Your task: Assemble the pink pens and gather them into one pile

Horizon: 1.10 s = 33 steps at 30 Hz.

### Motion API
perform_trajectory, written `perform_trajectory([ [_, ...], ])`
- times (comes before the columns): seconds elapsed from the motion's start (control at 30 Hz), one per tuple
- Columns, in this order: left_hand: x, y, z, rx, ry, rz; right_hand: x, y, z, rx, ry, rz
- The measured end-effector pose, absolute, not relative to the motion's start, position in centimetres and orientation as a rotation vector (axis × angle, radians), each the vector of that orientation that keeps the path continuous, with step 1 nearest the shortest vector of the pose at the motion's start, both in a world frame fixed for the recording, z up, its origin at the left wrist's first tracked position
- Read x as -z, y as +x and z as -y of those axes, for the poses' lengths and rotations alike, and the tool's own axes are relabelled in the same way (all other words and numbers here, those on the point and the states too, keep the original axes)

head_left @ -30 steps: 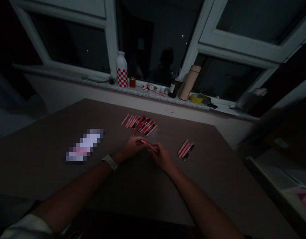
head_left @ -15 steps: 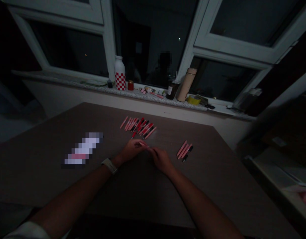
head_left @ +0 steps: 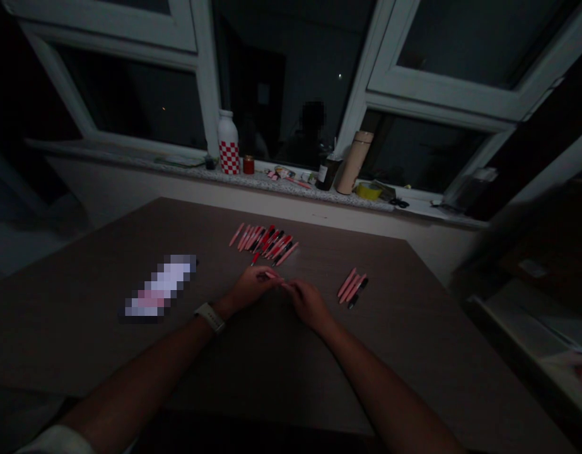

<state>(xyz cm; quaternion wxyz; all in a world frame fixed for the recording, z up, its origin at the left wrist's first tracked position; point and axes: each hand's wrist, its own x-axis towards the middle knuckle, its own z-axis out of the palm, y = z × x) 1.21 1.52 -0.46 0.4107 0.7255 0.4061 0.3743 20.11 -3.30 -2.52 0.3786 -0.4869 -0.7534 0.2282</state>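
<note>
A slim pink pen (head_left: 273,275) spans the gap between my two hands above the table's middle. My left hand (head_left: 253,287), with a pale watch band on its wrist, is closed around one end of it. My right hand (head_left: 308,301) pinches the other end between thumb and fingers. Whether the pen's cap is on or apart is too dark to tell. Just beyond my hands lies a pile of pink, red and black pens (head_left: 267,243). To the right of my right hand, a small group of pink pens (head_left: 350,285) lies side by side with a black pen (head_left: 358,293).
A phone-shaped, blurred-out object (head_left: 161,287) lies on the table (head_left: 215,391) at left. Along the windowsill (head_left: 276,184) stand a red-checked white bottle (head_left: 229,142), a small red jar (head_left: 248,164), a dark cup (head_left: 327,171), a tan flask (head_left: 355,162) and yellow tape (head_left: 369,190).
The hands stay nearly in place on the pen. Slightly more of its pink body shows by my right fingertips. The whole view has shifted a little.
</note>
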Motion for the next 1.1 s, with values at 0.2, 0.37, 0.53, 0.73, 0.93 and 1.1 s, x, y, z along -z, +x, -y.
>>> perform_trajectory([
  [0.2, 0.3, 1.2, -1.5, -0.960, 1.845, -1.033, 2.6, 20.0, 3.2, -0.575, -1.241, 1.893],
  [0.37, 0.3, 1.2, -1.4, -0.955, 1.844, -1.061, 2.7, 20.1, 3.3, -0.594, -1.250, 1.919],
  [0.53, 0.3, 1.2, -1.5, -0.966, 1.857, -1.073, 2.7, 20.0, 3.4, -0.600, -1.250, 1.921],
  [0.73, 0.1, 1.0, -1.5, -0.993, 1.869, -1.071, 2.8, 20.0, 3.4, -0.557, -1.256, 1.889],
  [0.93, -0.5, 1.3, -1.0, -0.952, 1.857, -1.028, 2.5, 20.0, 3.3, -0.615, -1.248, 1.907],
  [1.1, -0.4, 1.2, -1.0, -1.030, 1.843, -1.060, 2.6, 20.1, 3.2, -0.612, -1.226, 1.764],
])
